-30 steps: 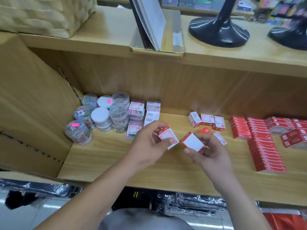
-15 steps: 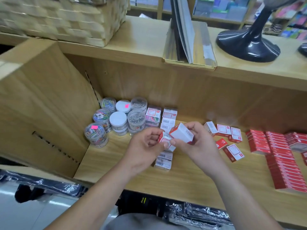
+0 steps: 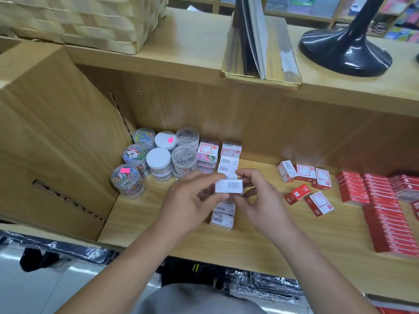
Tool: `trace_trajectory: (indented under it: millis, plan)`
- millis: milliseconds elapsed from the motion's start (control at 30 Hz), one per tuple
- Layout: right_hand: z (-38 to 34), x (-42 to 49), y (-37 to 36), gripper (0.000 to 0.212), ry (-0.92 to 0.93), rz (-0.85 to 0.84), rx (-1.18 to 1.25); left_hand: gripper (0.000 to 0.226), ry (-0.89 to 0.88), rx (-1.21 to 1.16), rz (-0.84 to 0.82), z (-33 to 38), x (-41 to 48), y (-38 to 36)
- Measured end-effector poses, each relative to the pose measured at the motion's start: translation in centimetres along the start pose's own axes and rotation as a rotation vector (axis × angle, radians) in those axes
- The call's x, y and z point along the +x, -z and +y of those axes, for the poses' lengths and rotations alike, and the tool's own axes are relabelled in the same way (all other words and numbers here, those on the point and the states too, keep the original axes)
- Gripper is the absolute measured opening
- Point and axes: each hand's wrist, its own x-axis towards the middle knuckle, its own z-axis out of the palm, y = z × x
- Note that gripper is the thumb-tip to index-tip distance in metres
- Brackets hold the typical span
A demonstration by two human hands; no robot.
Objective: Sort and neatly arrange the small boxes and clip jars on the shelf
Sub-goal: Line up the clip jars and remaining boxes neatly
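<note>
My left hand (image 3: 190, 200) and my right hand (image 3: 258, 196) meet over the shelf board (image 3: 260, 241), and together they pinch a small white box (image 3: 228, 186) with its barcode side up. Under them a row of small boxes (image 3: 226, 164) runs from the back wall toward the front edge. Several clip jars (image 3: 158, 159) stand grouped at the left of the row, some with coloured clips, some with white lids. More small red and white boxes (image 3: 303, 175) lie loose to the right.
Stacked red boxes (image 3: 385, 211) fill the right side of the shelf. A cardboard wall (image 3: 56, 143) closes the left side. On the upper shelf stand a woven basket (image 3: 90, 21), a gold tray with a folder (image 3: 260, 48) and a black stand base (image 3: 344, 51).
Each hand held its own box apart a second ago. The hands have come together over the row and now hold one white box between them.
</note>
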Motion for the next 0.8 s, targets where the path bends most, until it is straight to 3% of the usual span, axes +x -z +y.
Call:
trace_trajectory:
  millis: [133,233,400,567,633,800]
  plan:
    - [1.3,0.5,-0.5,0.037,-0.014,0.085,-0.005,0.050,0.375,-0.363,-0.002,-1.1,-2.0,0.5]
    - [2.1,0.5,-0.8,0.030,0.037,0.088,-0.021,0.040,0.506,-0.492,0.007,-1.1,-2.8,0.7]
    - [3.5,-0.6,-1.4,0.037,0.083,0.102,0.102,0.031,0.542,-0.581,0.069,-1.0,-3.1,0.4]
    - [3.2,-0.4,-1.7,0.043,-0.134,0.170,0.254,0.061,0.566,-0.615,0.070,-1.1,-3.0,0.3]
    - [2.9,0.5,-1.3,0.038,-0.205,0.216,0.315,0.059,0.563,-0.563,0.090,-1.6,-2.8,0.3]
    - [2.3,5.3,-0.5,0.037,-0.132,0.280,0.213,0.050,0.480,-0.435,0.110,-1.4,-1.8,-0.3]
